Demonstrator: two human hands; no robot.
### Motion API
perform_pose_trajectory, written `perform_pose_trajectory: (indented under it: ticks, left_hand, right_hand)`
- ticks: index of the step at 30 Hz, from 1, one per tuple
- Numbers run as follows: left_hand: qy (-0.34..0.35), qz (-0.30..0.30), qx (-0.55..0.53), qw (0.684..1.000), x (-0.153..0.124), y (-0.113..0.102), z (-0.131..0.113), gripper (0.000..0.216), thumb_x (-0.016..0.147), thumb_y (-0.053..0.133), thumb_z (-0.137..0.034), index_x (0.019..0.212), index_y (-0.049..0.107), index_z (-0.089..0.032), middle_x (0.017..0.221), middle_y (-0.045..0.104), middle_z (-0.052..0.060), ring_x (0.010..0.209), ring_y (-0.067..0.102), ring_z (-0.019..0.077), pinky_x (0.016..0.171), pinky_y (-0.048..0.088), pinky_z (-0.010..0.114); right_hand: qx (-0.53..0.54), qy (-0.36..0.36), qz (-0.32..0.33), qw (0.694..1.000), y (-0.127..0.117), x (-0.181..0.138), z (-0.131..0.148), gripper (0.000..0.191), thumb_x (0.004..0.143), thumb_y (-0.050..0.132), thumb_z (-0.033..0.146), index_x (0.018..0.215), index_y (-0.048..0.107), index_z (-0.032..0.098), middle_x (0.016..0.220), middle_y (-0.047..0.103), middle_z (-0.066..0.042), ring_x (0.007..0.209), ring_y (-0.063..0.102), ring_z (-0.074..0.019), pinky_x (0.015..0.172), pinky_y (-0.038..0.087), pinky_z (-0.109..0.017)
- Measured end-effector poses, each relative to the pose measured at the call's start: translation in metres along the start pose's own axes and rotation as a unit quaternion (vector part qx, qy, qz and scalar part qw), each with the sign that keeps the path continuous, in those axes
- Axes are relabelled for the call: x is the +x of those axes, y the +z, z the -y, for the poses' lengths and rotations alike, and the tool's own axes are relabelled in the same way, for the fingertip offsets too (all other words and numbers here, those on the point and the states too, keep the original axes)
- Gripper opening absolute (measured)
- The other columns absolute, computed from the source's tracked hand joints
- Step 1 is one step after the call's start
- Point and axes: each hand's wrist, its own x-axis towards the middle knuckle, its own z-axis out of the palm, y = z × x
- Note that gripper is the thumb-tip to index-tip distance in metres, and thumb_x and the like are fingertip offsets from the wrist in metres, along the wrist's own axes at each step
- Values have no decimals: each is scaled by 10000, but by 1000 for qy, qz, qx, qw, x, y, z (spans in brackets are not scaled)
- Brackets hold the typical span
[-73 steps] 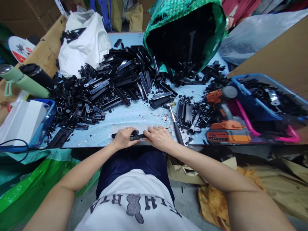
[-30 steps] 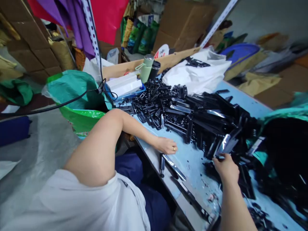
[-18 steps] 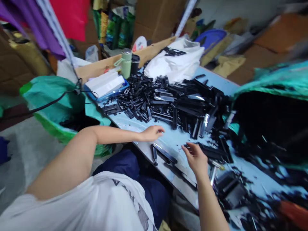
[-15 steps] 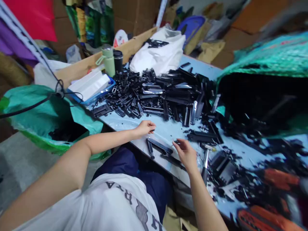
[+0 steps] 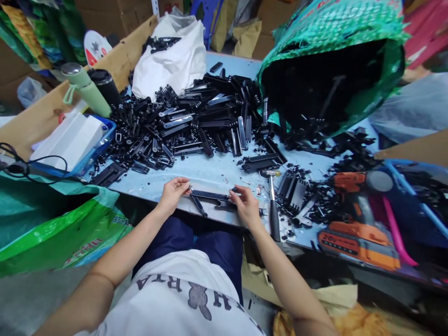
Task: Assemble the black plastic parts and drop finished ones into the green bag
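Note:
Between my hands, near the table's front edge, is a black hinged bar (image 5: 210,195) with a shorter arm (image 5: 199,206) angled down from its left end. My left hand (image 5: 174,193) is closed, thumb and fingers pinching at the bar's left joint. At the opposite end my right hand (image 5: 246,204) pinches by the bar's tip, where a small dark bit shows at the fingertips. Whether that bit is a separate part I cannot tell. Another black strip lies just behind and below the bar, partly covered by my right hand.
A large heap of black metal parts (image 5: 196,121) spreads behind my hands. To the right lie a hammer (image 5: 273,205), more loose parts and an orange cordless drill (image 5: 357,228). An open green woven sack (image 5: 315,51) stands at the back right. A green bottle (image 5: 86,88) stands at left.
Both hands have come to the ends of the hinged bar. Before, they were apart from it, the left with a small black piece. The view has swung right.

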Motion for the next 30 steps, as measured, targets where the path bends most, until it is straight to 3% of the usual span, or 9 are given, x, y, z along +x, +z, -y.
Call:
perform_pose_trajectory:
  ticks: [3,8,15,19,23,25,27,29,30]
  left_hand:
    - [5,3,45,999,-2,3,-3,384,598,756,-347,857,602,-108,649,616,-3,546,590,86,561,474,208]
    - [12,55,112,992,-3,6,-3,332,626,727,-334,852,628,-111,657,613,3,559,586,93,572,481,222]
    - [58,66,248,965,8,3,6,292,711,637,-283,961,629,-133,745,594,18,587,567,112,622,496,279]
    - [142,11,436,889,13,-5,9,353,691,691,-301,1015,634,-173,941,593,60,749,580,160,763,486,335]
    - [246,-11,550,798,4,-4,8,403,755,652,-396,1081,601,-165,1083,584,112,1033,533,259,882,430,396]
    - [346,55,593,725,-3,5,10,387,819,579,-395,1133,570,-169,1165,567,122,1138,476,276,950,368,423]
    - [413,172,620,645,-6,17,16,404,843,549,-381,1182,536,-161,1196,561,129,1168,460,272,983,325,429]
    - [427,265,634,588,-4,28,21,469,837,557,-382,1231,494,-136,1201,559,146,1131,490,267,958,342,408]
    - [421,287,638,577,0,32,24,510,832,560,-397,1252,475,-121,1196,558,161,1098,511,268,927,363,397]
  right_hand:
    - [-93,-66,-10,993,1,-1,0,352,844,518,471,1036,568,181,875,681,-68,670,672,-171,613,538,-283]
    - [-234,-201,26,951,-5,-4,2,295,905,455,386,1048,615,185,905,707,-75,703,678,-162,621,512,-249]
    - [-267,-233,-54,934,0,-4,-2,283,903,477,374,1014,629,163,841,714,-67,605,661,-139,537,477,-222]
    - [-278,-294,-28,914,-1,-4,-6,235,913,474,302,1034,626,169,815,717,-54,603,652,-122,562,474,-212]
    - [-282,-358,32,890,-8,-5,-11,264,911,480,272,1115,593,149,910,705,-81,756,653,-132,677,480,-221]
    - [-313,-356,82,877,-14,-6,-10,353,902,486,354,1168,568,137,950,687,-104,825,633,-161,719,473,-254]
    - [-364,-342,139,855,-22,-5,-8,461,885,472,452,1222,537,144,978,666,-117,844,608,-187,719,458,-288]
    - [-425,-319,181,827,-30,-4,-6,528,872,440,529,1260,510,178,995,646,-119,832,589,-202,686,433,-301]
    - [-452,-302,187,818,-34,-4,-5,544,865,422,561,1247,521,186,974,642,-119,816,583,-204,667,418,-299]
